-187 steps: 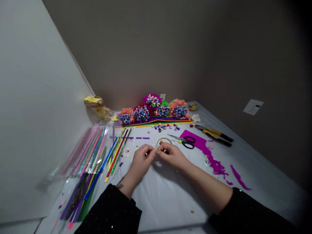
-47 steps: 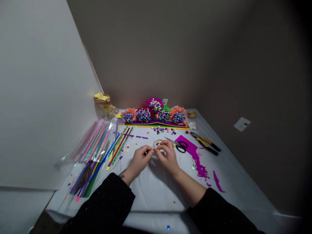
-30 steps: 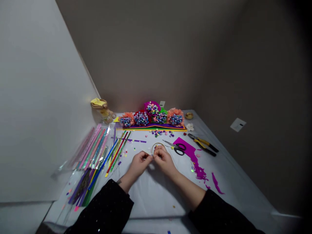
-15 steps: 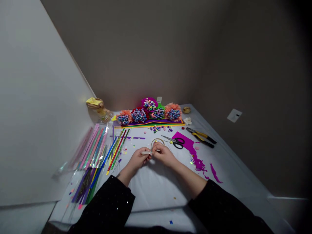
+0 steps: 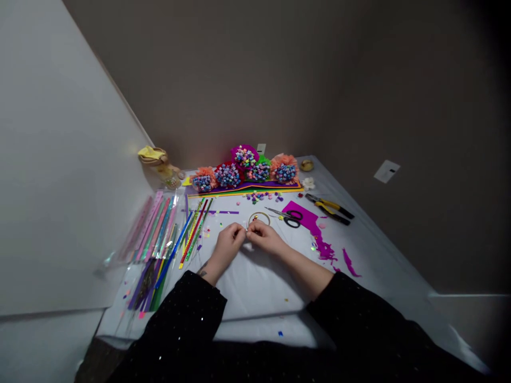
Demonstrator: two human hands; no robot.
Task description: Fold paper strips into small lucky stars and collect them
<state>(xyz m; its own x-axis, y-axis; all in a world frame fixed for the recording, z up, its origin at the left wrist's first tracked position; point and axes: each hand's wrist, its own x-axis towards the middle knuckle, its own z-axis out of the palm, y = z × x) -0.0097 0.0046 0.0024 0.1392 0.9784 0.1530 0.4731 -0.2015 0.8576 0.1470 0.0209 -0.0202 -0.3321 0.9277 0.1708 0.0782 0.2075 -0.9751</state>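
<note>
Left hand (image 5: 227, 246) and right hand (image 5: 266, 240) grips pinch one tiny piece (image 5: 246, 233); ring (image 5: 259, 213), scissors (image 5: 284, 214) just beyond

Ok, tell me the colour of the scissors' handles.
The scissors have black handles, seen in the head view.

Tiny pale bit (image 5: 246, 233), pinched btwn fingertips (image 5: 241, 232), nr gold ring (image 5: 259, 214).
</note>
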